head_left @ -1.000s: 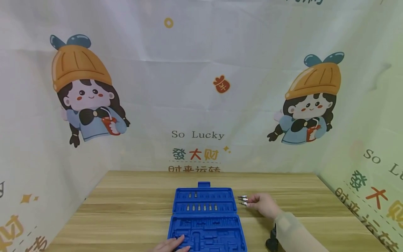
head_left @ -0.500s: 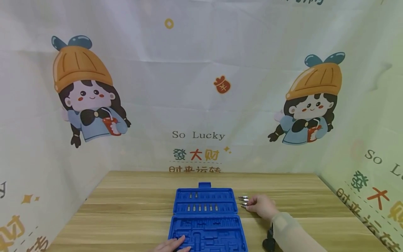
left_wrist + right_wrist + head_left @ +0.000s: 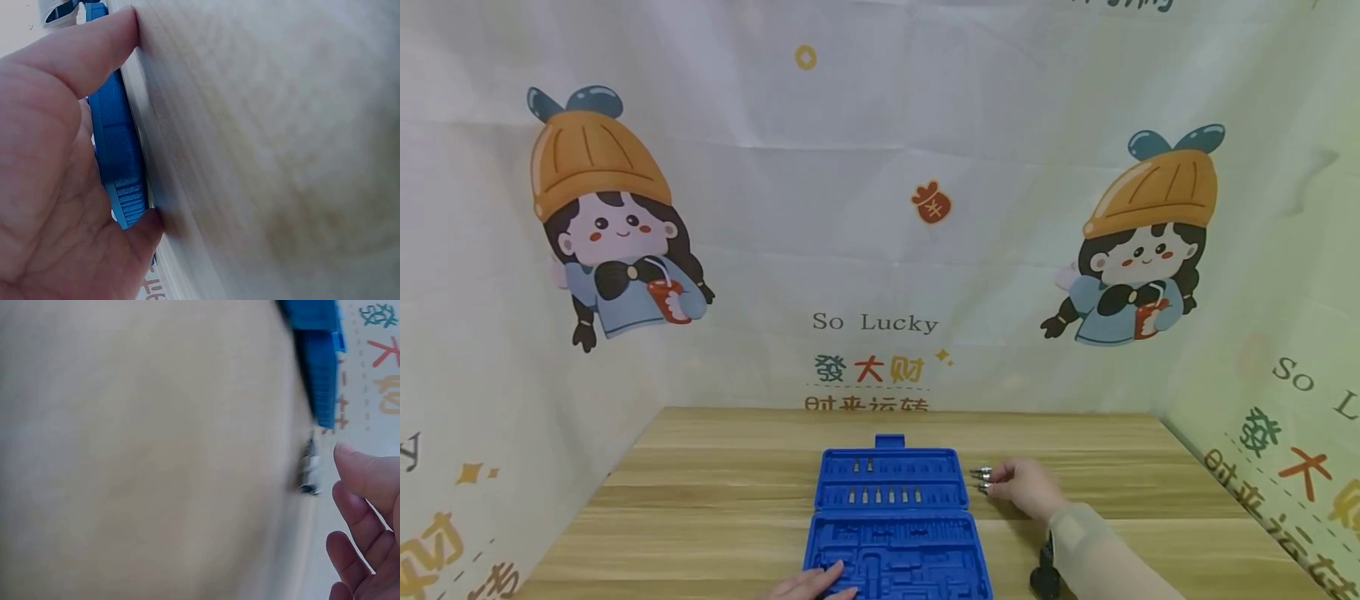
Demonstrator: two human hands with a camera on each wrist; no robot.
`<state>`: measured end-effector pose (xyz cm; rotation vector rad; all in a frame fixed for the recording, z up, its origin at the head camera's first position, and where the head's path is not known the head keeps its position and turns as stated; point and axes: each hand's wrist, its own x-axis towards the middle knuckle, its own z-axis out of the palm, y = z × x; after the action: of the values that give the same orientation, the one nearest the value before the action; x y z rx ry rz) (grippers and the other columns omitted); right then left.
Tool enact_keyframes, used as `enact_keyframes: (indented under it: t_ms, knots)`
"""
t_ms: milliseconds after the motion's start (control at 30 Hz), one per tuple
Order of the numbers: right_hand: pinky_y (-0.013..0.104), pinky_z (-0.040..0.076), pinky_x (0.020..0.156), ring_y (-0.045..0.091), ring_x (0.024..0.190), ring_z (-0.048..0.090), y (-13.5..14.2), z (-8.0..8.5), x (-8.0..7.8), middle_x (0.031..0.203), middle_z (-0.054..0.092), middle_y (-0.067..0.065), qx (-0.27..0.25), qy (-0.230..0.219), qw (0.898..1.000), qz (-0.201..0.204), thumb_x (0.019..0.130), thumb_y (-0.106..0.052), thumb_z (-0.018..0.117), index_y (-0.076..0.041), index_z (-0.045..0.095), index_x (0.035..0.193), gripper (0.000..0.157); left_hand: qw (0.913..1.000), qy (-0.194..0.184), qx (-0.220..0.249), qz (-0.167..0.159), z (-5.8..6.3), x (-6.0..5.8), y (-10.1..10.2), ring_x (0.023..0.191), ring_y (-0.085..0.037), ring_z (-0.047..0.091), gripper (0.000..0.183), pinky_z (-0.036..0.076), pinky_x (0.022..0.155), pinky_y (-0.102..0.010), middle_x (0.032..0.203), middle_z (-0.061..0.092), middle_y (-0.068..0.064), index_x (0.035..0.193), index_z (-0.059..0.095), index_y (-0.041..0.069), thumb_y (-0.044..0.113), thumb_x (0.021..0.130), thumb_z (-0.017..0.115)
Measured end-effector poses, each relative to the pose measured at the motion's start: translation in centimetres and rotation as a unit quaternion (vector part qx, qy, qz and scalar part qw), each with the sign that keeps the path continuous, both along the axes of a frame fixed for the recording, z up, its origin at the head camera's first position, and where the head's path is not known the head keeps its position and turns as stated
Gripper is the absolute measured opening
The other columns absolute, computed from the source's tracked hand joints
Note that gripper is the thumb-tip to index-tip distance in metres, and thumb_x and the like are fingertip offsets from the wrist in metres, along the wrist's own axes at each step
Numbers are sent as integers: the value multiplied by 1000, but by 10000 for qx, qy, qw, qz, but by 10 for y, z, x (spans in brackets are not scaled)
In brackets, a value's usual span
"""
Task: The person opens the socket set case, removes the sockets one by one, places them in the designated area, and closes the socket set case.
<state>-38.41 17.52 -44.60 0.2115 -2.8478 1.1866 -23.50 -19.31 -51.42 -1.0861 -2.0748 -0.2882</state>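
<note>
A blue plastic tool case [image 3: 895,554] lies unfolded on the table, with short metal bits [image 3: 877,496] in its far half. Fingers of my left hand [image 3: 805,585] rest on the near left part of the case; in the left wrist view, thumb and little finger spread beside its blue side [image 3: 119,134]. To the right of the case lie a few chrome bit sockets [image 3: 982,477]. My right hand [image 3: 1030,490] is at them, fingers slightly bent. In the right wrist view a bit socket [image 3: 309,470] lies past the spread thumb and fingers, nothing visible between them.
The wooden table [image 3: 715,483] meets a printed cloth backdrop [image 3: 880,250] behind and at both sides. A latch tab [image 3: 890,440] juts from the far edge of the case. A black device [image 3: 1045,575] hangs under the right wrist.
My right hand dipped slightly toward the near side among the bit sockets, then came back a little farther out. My left hand stays on the case.
</note>
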Motion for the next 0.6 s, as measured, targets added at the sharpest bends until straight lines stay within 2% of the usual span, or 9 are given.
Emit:
enact_keyframes:
  t_ms: [200, 300, 433, 600]
  knots:
    - [39, 49, 74, 16, 83, 60, -21, 22, -2, 91, 67, 1, -172, -125, 9996, 166, 87, -15, 72, -7, 70, 95, 12, 9995, 266, 177, -23, 6, 6, 3, 107, -23, 63, 54, 52, 79, -30, 133, 59, -4, 134, 59, 24, 48, 86, 68]
    - [41, 50, 77, 18, 86, 61, -40, 30, -5, 95, 66, 3, -508, -173, 9981, 295, 88, -14, 70, -5, 69, 100, 16, 9993, 327, 175, -11, 8, 7, 2, 107, -24, 63, 52, 53, 78, -30, 132, 60, -4, 133, 60, 23, 49, 87, 66]
    - [44, 50, 82, 22, 91, 62, -66, 36, -10, 99, 67, 5, -925, -108, 9947, 441, 88, -13, 70, -1, 68, 103, 19, 9998, 182, 89, 23, 7, 5, 0, 108, -22, 63, 56, 52, 79, -29, 133, 59, -4, 135, 58, 24, 48, 86, 69]
    - [46, 49, 85, 23, 93, 62, -92, 37, -15, 98, 68, 6, -1040, 52, 9934, 488, 87, -11, 71, -1, 70, 101, 18, 9998, -150, -83, 85, 1, 1, -1, 111, -20, 61, 59, 52, 80, -28, 136, 56, -3, 139, 53, 26, 46, 86, 70]
